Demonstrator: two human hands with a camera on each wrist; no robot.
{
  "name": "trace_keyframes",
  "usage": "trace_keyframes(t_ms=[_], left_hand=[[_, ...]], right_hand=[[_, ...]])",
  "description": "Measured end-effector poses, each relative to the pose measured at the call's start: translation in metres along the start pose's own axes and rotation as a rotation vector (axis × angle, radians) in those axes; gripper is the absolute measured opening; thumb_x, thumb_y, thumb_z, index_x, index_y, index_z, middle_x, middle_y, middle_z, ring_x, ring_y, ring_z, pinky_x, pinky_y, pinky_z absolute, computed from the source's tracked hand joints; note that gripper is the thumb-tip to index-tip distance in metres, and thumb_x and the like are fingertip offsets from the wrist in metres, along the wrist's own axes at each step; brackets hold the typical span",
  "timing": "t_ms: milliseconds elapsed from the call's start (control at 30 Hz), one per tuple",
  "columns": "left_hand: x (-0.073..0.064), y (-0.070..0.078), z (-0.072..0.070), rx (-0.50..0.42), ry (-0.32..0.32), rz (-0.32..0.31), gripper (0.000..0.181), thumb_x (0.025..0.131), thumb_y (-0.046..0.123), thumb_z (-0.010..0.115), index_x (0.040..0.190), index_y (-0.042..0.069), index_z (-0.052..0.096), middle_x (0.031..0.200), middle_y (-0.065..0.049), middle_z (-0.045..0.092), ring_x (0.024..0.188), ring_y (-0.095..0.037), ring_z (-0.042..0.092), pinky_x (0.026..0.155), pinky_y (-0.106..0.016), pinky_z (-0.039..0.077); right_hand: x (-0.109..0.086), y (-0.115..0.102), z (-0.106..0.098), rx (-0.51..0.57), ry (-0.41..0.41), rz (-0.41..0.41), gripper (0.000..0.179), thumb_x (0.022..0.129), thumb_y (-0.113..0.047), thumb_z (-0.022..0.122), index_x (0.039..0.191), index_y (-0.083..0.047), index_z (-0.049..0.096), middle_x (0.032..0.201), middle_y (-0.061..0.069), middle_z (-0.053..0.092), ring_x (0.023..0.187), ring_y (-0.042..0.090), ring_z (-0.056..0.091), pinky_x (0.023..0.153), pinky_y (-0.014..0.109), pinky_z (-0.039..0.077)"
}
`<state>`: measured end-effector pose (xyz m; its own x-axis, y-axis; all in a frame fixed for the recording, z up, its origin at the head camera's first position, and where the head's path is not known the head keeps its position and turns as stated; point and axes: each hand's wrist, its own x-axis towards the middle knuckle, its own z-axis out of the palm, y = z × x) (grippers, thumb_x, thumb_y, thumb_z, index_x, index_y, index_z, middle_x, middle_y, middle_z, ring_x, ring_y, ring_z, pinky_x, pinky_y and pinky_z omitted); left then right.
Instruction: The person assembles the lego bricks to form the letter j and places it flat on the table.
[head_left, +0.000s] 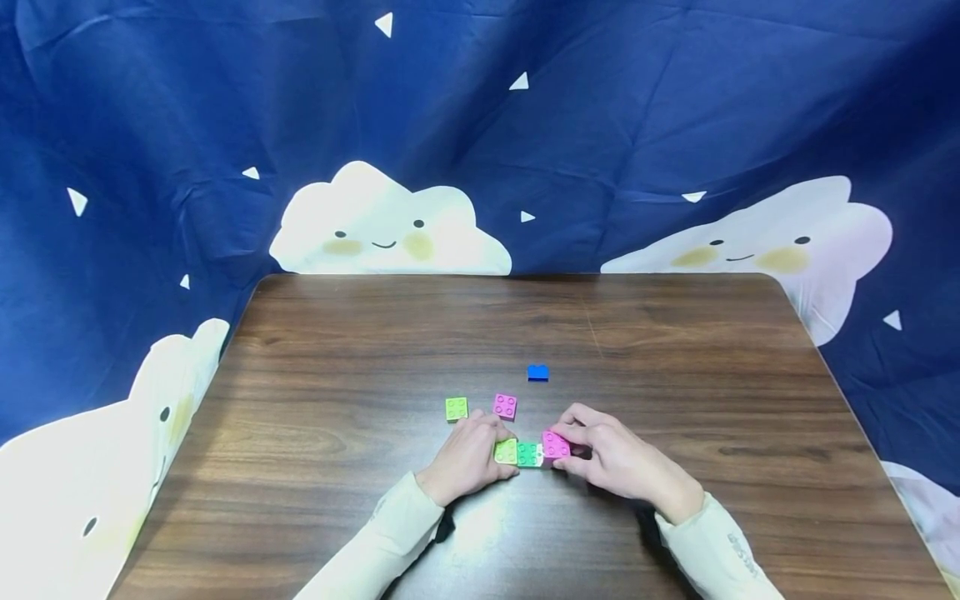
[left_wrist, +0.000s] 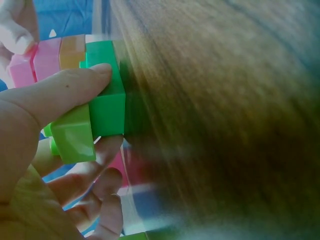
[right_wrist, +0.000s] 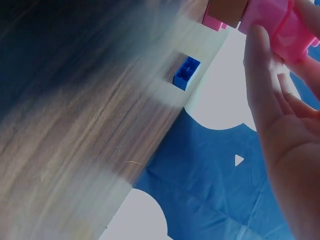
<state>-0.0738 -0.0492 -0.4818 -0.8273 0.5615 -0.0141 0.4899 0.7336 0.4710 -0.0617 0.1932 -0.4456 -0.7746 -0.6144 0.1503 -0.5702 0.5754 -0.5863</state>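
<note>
My left hand (head_left: 467,458) grips a long green brick (left_wrist: 108,111) at the left end of a small build, thumb across its side. A lime brick (head_left: 506,452) sits on that end of the green one. At the other end rises a tower: an orange brick (left_wrist: 73,51), then two pink bricks (left_wrist: 47,56). Between thumb and fingers, my right hand (head_left: 622,460) pinches the pink bricks (right_wrist: 292,32) at the tower's top, the uppermost seen in the head view slightly turned.
Just beyond my left hand lie a loose lime brick (head_left: 456,408) and a loose pink brick (head_left: 505,407). Farther back, a blue brick (right_wrist: 186,73) rests on its side, hollow underside showing. A dark blue cloth with clouds hangs behind the wooden table (head_left: 337,358).
</note>
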Motion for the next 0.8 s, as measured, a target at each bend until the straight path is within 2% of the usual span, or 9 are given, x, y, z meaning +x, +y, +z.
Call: trace_keyframes(t_ms=[233, 600, 800], left_hand=[[-0.0007, 0.0001, 0.0009, -0.013, 0.006, -0.002, 0.030, 0.072, 0.033, 0.081, 0.096, 0.018, 0.076, 0.095, 0.008, 0.070, 0.080, -0.008, 0.048, 0.075, -0.024, 0.038], [-0.0003, 0.0004, 0.0012, -0.011, 0.018, -0.001, 0.029, 0.071, 0.033, 0.082, 0.095, 0.018, 0.076, 0.094, 0.008, 0.069, 0.078, -0.007, 0.047, 0.073, -0.022, 0.036], [0.0001, 0.0003, 0.0019, -0.006, 0.014, 0.001, 0.029, 0.071, 0.033, 0.082, 0.095, 0.018, 0.076, 0.094, 0.008, 0.070, 0.078, -0.007, 0.046, 0.073, -0.022, 0.036]], right_hand=[[0.0009, -0.0023, -0.0008, -0.025, -0.009, 0.009, 0.031, 0.083, -0.024, 0.075, 0.111, -0.010, 0.072, 0.098, -0.010, 0.052, 0.081, 0.003, 0.053, 0.070, 0.019, 0.047], [0.0026, -0.0027, 0.0044, -0.127, 0.037, -0.078, 0.025, 0.081, -0.023, 0.077, 0.102, -0.011, 0.072, 0.093, -0.009, 0.051, 0.075, 0.002, 0.052, 0.065, 0.015, 0.046], [0.0023, -0.0026, 0.0069, -0.164, 0.048, -0.089, 0.023, 0.081, -0.023, 0.077, 0.099, -0.011, 0.071, 0.091, -0.009, 0.049, 0.071, 0.000, 0.048, 0.062, 0.013, 0.043]])
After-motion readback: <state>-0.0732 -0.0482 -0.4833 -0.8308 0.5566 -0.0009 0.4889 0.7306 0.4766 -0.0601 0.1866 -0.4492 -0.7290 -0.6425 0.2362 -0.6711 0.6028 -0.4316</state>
